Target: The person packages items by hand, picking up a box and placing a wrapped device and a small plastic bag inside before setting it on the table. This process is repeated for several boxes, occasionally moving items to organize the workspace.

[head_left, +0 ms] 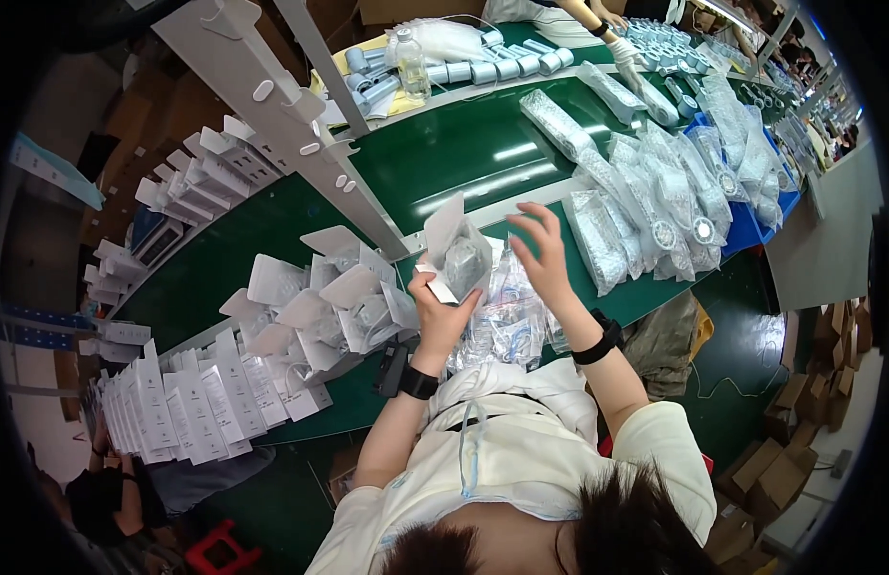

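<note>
Just above the table, my left hand [443,318] grips an open white carton [441,222] whose flap stands up. A clear plastic bag [461,259] with a greyish item inside fills the carton's mouth; the item's kind is not plain. My right hand [546,257] is raised to the right of the carton, fingers apart and nothing in them. Below both hands, against my body, lies a pile of small clear bags [507,321], their contents hard to make out. Several open white cartons [320,321] holding bagged items stand left of my left hand.
A row of upright white cartons [181,407] lines the near left. Bubble-wrapped items [646,196] are heaped at right by a blue bin [776,206]. A metal post [306,129] rises beside the green conveyor [464,144]. Beyond are grey-blue cylinders [507,69], a bottle [409,65] and a co-worker's arm [586,13].
</note>
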The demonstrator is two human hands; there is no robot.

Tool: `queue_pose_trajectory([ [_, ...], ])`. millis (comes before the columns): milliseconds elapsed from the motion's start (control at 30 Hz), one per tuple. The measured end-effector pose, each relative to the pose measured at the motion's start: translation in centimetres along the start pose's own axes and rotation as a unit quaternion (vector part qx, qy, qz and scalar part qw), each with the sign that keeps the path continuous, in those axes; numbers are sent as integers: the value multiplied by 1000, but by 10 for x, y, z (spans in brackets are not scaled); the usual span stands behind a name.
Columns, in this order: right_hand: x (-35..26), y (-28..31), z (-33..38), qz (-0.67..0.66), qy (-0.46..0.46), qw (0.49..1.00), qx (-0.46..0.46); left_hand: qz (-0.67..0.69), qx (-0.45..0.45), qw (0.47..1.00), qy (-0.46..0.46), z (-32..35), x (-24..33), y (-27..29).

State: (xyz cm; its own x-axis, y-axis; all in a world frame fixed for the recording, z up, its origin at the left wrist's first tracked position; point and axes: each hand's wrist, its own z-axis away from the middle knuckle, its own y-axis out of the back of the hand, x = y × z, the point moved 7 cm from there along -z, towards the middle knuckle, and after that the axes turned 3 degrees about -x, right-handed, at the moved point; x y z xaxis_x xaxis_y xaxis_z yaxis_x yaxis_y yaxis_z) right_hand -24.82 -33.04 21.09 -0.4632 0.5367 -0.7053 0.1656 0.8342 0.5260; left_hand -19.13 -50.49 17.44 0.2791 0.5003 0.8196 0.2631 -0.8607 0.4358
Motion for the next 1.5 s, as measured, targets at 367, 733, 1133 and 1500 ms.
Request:
queue_pose_trajectory([
  [367, 148, -90, 34, 60, -304, 890, -335, -61, -27, 997, 40, 8, 34, 34],
  [733, 67, -2, 4, -308, -213, 924, 77, -138, -65, 986, 71, -10, 28, 50],
  [1133, -110, -40, 8, -16, 319, 911, -262, -19, -50, 997, 52, -11, 15, 51],
  [1500, -128, -36, 34, 91, 364, 872, -315, 94, -21, 992, 84, 8, -1, 44],
])
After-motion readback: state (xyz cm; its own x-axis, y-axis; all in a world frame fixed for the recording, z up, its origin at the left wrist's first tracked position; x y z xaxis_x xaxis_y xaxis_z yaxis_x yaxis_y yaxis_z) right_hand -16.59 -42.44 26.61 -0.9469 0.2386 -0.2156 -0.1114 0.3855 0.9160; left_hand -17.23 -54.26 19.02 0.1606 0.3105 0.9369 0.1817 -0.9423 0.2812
